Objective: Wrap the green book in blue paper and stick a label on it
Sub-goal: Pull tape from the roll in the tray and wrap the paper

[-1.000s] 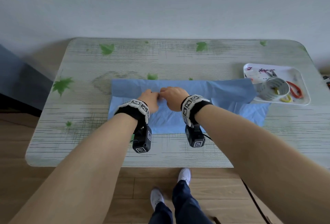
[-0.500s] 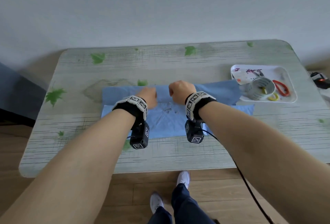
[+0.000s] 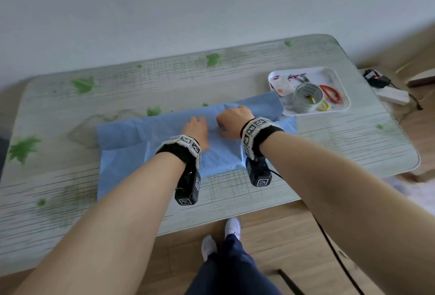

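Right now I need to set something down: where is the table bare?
Bare table: far strip behind the paper, left end, near right corner this side of the tray. Crowded: the middle, with paper, left hand, right hand.

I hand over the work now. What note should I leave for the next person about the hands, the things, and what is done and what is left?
Hands: the left hand lies flat on the blue paper. The right hand has its fingers curled on the paper; a pinch cannot be confirmed.
Things: the paper lies on the table, far part folded over. The green book is not visible, likely under it. The tape roll is in the tray at right.
Done: first fold.
Left: finish wrapping, tape, label.
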### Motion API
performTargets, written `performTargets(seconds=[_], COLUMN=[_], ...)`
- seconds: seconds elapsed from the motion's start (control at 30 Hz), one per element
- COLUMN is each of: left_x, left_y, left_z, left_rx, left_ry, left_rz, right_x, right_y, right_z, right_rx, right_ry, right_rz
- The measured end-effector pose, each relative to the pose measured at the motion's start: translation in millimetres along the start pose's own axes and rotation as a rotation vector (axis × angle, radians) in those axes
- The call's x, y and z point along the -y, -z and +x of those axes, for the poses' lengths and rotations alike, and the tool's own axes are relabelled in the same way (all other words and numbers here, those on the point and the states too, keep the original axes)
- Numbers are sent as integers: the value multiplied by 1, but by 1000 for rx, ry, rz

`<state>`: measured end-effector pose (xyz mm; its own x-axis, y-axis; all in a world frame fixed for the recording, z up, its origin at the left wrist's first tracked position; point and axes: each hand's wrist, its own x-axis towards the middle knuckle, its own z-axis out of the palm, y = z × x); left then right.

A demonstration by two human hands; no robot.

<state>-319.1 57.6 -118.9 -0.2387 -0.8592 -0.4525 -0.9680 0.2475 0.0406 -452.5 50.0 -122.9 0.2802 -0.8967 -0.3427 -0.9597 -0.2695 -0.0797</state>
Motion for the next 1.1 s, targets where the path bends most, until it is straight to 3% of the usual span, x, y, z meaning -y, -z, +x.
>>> performTargets(seconds=[0.2, 0.37, 0.57, 0.77, 0.9, 1.1], left_x=[-13, -30, -26, -22, -20, -7], left_y=[2, 23, 33, 47, 68, 85], left_z=[-1, 14, 30, 43, 63, 109], left_rx=[-15, -9, 2, -62, -61, -56], left_ry=[-44, -73, -8, 84, 89, 44], left_rz=[26, 11, 28, 103, 102, 153], right_x=[-14, -45, -71, -97, -103, -117], right_y=[10, 22, 32, 47, 54, 60], right_z=[2, 8, 4, 9, 30, 57], right_rx=[30, 43, 43, 23, -116, -266], right_ry=[-54, -158, -122, -244, -295, -235], right_rz=[-111, -47, -124, -141, -146, -87])
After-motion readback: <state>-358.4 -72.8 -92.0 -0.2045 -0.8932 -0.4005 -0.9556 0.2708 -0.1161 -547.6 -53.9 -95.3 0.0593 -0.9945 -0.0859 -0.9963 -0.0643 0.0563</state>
